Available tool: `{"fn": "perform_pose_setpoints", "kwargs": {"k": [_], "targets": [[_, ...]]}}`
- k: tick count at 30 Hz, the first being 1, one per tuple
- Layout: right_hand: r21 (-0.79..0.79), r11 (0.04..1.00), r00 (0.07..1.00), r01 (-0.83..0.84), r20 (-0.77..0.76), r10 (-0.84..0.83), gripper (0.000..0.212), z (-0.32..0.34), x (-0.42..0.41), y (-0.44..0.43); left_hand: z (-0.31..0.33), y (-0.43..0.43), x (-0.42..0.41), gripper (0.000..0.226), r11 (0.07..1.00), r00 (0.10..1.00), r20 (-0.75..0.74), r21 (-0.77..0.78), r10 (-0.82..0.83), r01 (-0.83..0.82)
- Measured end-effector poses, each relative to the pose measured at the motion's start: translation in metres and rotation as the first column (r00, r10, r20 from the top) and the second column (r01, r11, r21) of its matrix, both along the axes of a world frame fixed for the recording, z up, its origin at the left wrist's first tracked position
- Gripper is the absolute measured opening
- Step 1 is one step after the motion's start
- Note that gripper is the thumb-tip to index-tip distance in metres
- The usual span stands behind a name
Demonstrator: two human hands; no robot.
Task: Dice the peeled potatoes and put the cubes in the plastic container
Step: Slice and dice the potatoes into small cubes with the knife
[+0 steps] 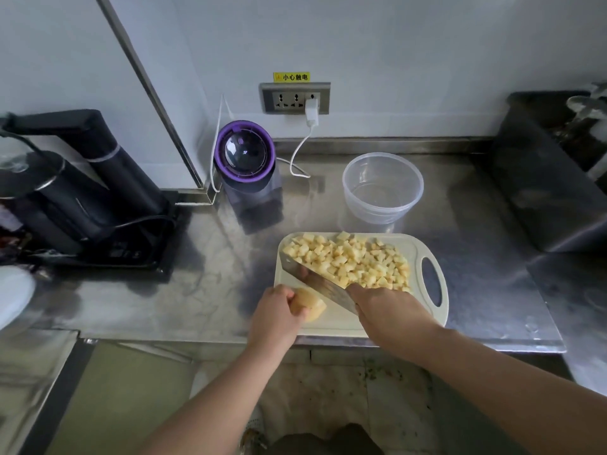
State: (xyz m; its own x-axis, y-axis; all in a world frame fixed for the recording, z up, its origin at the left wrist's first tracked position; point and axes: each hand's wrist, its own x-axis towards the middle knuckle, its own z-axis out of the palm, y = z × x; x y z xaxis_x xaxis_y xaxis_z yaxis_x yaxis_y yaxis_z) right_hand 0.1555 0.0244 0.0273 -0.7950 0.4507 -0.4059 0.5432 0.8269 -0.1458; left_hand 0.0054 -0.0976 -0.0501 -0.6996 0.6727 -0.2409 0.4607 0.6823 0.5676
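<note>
A white cutting board (427, 247) lies on the steel counter near its front edge. Several pale yellow potato cubes (358, 261) are heaped over the board's far half. My left hand (276, 311) grips a peeled potato piece (313, 305) at the board's near left corner. My right hand (384, 311) holds the handle of a cleaver (312, 277), whose blade slants across the board between the potato piece and the cubes. Behind the board stands a clear round plastic container (382, 187), with nothing in it.
A purple-rimmed blender (244, 159) stands left of the container, and a white charger cable (297, 156) runs to the wall socket (295, 98). Black appliances on a tray (82, 192) fill the left of the counter. A steel sink basin (551, 178) sits at the right.
</note>
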Motion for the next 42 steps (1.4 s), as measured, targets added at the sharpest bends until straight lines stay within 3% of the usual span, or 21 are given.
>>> {"fn": "perform_pose_setpoints", "kwargs": {"k": [20,30,37,42], "targets": [[0.005,0.993,0.989,-0.121,0.08,0.12,0.043,0.001,-0.005,-0.009,0.002,0.0,0.0,0.03,1.0,0.996,0.09,-0.01,0.023,-0.022],[-0.07,0.986,0.982,-0.152,0.104,0.159,0.04,-0.014,-0.022,-0.008,-0.003,0.002,0.0,0.03,0.998,1.0,-0.015,-0.059,-0.004,0.003],[-0.06,0.992,0.987,-0.107,0.11,0.113,0.039,-0.026,-0.024,-0.011,0.001,0.001,0.0,0.03,0.998,0.998,-0.05,-0.065,-0.024,0.021],[-0.067,0.998,0.998,0.003,0.059,0.001,0.036,-0.021,-0.015,-0.009,0.002,-0.001,0.0,0.028,1.0,1.0,0.016,-0.023,-0.004,0.004]]}}
